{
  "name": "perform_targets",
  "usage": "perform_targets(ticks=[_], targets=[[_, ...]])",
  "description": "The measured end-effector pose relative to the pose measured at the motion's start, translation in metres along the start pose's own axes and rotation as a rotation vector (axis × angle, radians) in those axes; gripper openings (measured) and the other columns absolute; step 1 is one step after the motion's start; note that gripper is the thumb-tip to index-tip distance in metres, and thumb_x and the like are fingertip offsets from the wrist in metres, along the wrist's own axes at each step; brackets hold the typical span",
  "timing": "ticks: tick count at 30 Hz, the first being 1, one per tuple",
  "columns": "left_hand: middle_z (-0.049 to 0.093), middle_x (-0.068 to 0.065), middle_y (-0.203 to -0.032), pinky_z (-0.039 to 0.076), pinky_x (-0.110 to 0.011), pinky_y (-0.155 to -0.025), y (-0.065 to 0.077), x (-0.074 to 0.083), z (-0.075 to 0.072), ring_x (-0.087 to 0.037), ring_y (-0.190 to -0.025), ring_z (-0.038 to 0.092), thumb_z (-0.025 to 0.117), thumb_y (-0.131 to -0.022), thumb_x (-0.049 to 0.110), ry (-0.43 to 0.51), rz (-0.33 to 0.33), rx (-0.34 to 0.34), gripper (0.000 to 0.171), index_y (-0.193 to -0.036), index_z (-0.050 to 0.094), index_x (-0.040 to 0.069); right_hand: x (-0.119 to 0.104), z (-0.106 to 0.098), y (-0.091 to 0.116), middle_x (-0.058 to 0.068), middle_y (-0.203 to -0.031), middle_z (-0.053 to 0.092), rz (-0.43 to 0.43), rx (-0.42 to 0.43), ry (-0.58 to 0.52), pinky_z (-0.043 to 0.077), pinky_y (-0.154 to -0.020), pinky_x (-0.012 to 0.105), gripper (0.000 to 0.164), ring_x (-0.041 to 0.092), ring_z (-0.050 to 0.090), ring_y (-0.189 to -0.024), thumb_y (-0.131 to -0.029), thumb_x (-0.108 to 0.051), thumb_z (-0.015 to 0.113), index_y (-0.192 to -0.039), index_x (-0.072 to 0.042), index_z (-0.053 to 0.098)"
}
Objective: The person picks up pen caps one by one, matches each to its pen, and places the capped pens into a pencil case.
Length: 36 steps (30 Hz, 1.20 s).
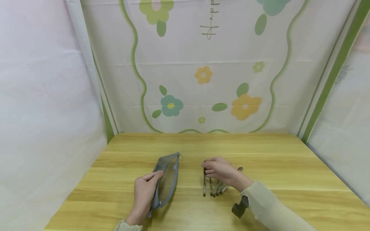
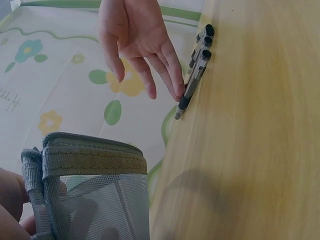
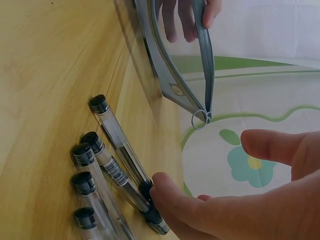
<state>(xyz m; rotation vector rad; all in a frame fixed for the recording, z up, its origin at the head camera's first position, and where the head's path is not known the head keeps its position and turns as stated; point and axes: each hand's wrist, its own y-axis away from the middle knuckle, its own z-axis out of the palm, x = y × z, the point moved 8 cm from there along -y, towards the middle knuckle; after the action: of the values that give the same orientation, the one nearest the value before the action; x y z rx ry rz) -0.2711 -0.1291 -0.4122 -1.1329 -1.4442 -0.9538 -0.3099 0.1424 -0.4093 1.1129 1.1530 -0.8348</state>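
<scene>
A grey mesh zipper pouch stands tilted on the table, its zipped mouth parted. My left hand pinches one edge of it between thumb and fingers. To the right lie several clear pens with black ends, side by side. Over them is my right hand, thumb apart from the fingers. In the right wrist view its fingertips reach the grip of the nearest pen, apparently touching it. That hand hides part of the pens in the head view. A small metal ring hangs at the pouch's far corner.
The wooden table has a flower-printed white sheet hanging behind it and pale sheets at both sides. A small black device is strapped to the right wrist, low beside the pens.
</scene>
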Motion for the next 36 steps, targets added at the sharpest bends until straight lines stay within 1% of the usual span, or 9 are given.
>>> perform_targets(ticks=[7, 12, 18, 21, 24, 27, 29, 32, 36], targets=[[0.070, -0.010, -0.112, 0.039, -0.053, -0.104, 0.000, 0.001, 0.001, -0.035, -0.122, 0.054, 0.075, -0.088, 0.026, 0.009, 0.013, -0.009, 0.024, -0.101, 0.078, 0.006, 0.000, 0.006, -0.007, 0.036, -0.142, 0.037, 0.010, -0.025, 0.029, 0.044, -0.100, 0.051, 0.069, 0.051, 0.040, -0.128, -0.097, -0.014, 0.062, -0.145, 0.018, 0.023], [0.070, -0.009, -0.112, 0.039, -0.052, -0.104, -0.001, 0.001, 0.001, -0.034, -0.122, 0.055, 0.075, -0.088, 0.026, 0.009, 0.013, -0.007, 0.024, -0.101, 0.078, 0.006, 0.001, 0.011, -0.011, 0.033, -0.138, 0.044, 0.006, -0.052, 0.049, 0.048, -0.095, 0.050, 0.071, 0.046, 0.048, -0.122, -0.096, -0.014, 0.064, -0.145, 0.019, 0.023], [0.071, -0.009, -0.110, 0.040, -0.051, -0.104, -0.001, 0.000, 0.000, -0.033, -0.121, 0.056, 0.075, -0.088, 0.024, 0.015, 0.015, 0.002, 0.022, -0.100, 0.078, 0.006, 0.006, 0.015, -0.015, 0.031, -0.129, 0.053, -0.008, -0.096, 0.111, 0.052, -0.090, 0.050, 0.066, 0.045, 0.056, -0.114, -0.096, -0.014, 0.064, -0.142, 0.018, 0.030], [0.071, -0.008, -0.109, 0.040, -0.051, -0.104, -0.001, 0.000, 0.000, -0.033, -0.120, 0.056, 0.075, -0.088, 0.023, 0.022, 0.016, 0.001, 0.021, -0.100, 0.078, 0.006, 0.009, 0.017, -0.016, 0.028, -0.126, 0.056, -0.009, -0.112, 0.121, 0.053, -0.089, 0.049, 0.062, 0.043, 0.058, -0.110, -0.096, -0.013, 0.063, -0.141, 0.018, 0.033], [0.071, -0.008, -0.109, 0.040, -0.051, -0.104, -0.001, 0.001, 0.000, -0.033, -0.120, 0.056, 0.075, -0.088, 0.022, 0.028, 0.021, -0.004, 0.020, -0.100, 0.078, 0.006, 0.010, 0.018, -0.018, 0.025, -0.120, 0.060, -0.020, -0.116, 0.159, 0.054, -0.086, 0.047, 0.056, 0.039, 0.062, -0.104, -0.096, -0.010, 0.064, -0.138, 0.016, 0.038], [0.072, -0.008, -0.108, 0.040, -0.051, -0.104, -0.001, 0.001, -0.001, -0.033, -0.120, 0.056, 0.074, -0.088, 0.022, 0.030, 0.022, -0.002, 0.020, -0.100, 0.078, 0.005, 0.011, 0.021, -0.020, 0.022, -0.112, 0.062, -0.043, -0.121, 0.227, 0.057, -0.078, 0.042, 0.049, 0.032, 0.065, -0.092, -0.093, -0.004, 0.065, -0.133, 0.016, 0.045], [0.072, -0.008, -0.108, 0.041, -0.050, -0.104, -0.001, 0.001, -0.001, -0.033, -0.119, 0.057, 0.075, -0.088, 0.021, 0.031, 0.020, 0.002, 0.020, -0.100, 0.078, 0.005, 0.012, 0.024, -0.022, 0.021, -0.109, 0.061, -0.065, -0.122, 0.273, 0.058, -0.073, 0.040, 0.049, 0.028, 0.064, -0.087, -0.089, 0.001, 0.068, -0.130, 0.017, 0.047], [0.072, -0.008, -0.107, 0.041, -0.049, -0.104, -0.001, 0.000, -0.001, -0.032, -0.119, 0.057, 0.075, -0.087, 0.021, 0.035, 0.015, 0.007, 0.021, -0.100, 0.078, 0.005, 0.013, 0.027, -0.025, 0.020, -0.106, 0.059, -0.082, -0.106, 0.323, 0.057, -0.071, 0.037, 0.052, 0.023, 0.062, -0.084, -0.083, 0.005, 0.074, -0.127, 0.017, 0.050], [0.072, -0.008, -0.108, 0.041, -0.049, -0.103, -0.001, 0.000, -0.001, -0.032, -0.119, 0.057, 0.076, -0.087, 0.022, 0.034, 0.012, 0.009, 0.021, -0.100, 0.079, 0.005, 0.013, 0.029, -0.028, 0.019, -0.101, 0.061, -0.098, -0.081, 0.371, 0.058, -0.071, 0.036, 0.056, 0.023, 0.062, -0.081, -0.076, 0.006, 0.080, -0.124, 0.015, 0.054]])
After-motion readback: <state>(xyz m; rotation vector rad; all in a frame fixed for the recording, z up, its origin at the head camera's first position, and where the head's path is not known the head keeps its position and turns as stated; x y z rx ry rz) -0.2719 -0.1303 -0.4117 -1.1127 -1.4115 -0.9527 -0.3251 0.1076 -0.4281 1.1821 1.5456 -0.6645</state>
